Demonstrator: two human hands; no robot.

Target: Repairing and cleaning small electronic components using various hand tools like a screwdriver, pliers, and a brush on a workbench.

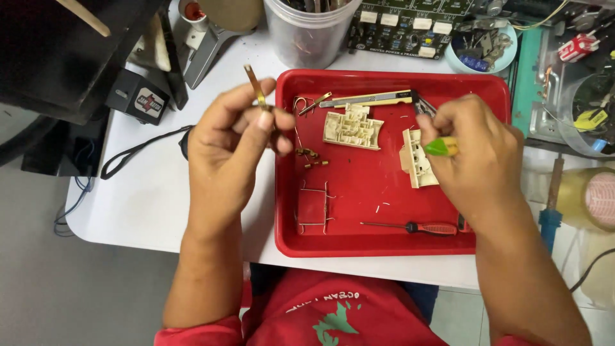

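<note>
Two hands busy: your left hand (234, 131) pinches a brass strip (255, 84) at 10 o'clock of the red tray (384, 240); your right hand (477, 154) grips green-handled pliers (441, 147) at 2 o'clock.

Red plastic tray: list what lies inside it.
Inside the red plastic tray: two cream plastic parts, a red-handled screwdriver, bent wire frame, small brass pieces. The right hand, holding a green-handled tool, covers the far right side.

The right hand (477, 154) hides most of its green-handled tool (442, 147) (tip unseen).
</note>
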